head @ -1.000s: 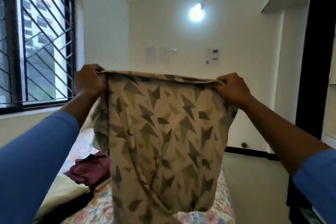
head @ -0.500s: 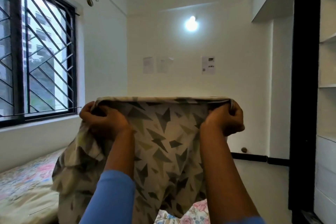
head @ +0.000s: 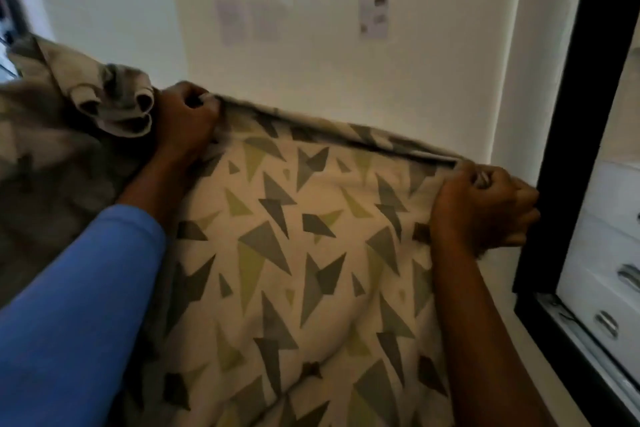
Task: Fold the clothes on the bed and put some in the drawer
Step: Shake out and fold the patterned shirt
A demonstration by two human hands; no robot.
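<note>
The left hand (head: 185,121) and right hand (head: 485,210), both closed tight, grip the top edge of the cloth (head: 294,270), stretched left to right between them.

Cream cloth (head: 304,253), grey-green triangles; blue sleeve (head: 79,305)

No words or numbers can be read. A small white paper (head: 374,15) is stuck on the wall (head: 433,80). Dark marks are seen on it, but they are too blurred to be made out. Two paler papers (head: 231,20) are stuck to the left of it, and what is printed on them is too blurred as well. Only grey and green triangle shapes are seen on the cloth (head: 294,253).
</note>
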